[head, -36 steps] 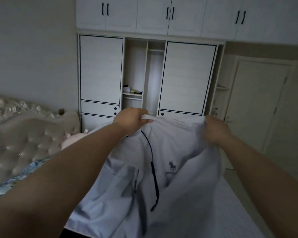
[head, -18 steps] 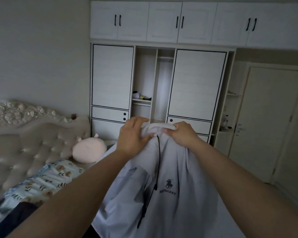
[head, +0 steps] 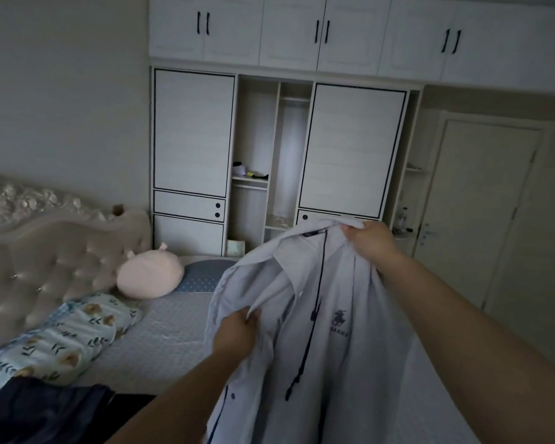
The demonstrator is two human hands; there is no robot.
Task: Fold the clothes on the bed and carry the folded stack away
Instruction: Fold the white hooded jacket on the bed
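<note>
A white shirt with dark piping and a horse logo hangs in the air over the bed. My right hand grips its collar at the top. Lower down, my left hand pinches the left front edge of the shirt. A dark garment lies crumpled on the bed at the bottom left.
A pink plush pillow, a blue dotted pillow and a patterned blanket lie near the tufted headboard. A white wardrobe with open middle shelves stands behind. A closed door is at right.
My left hand let go of the collar and dropped down to grasp the shirt's front edge. My right hand keeps the collar and has shifted right. The view tilted down.
</note>
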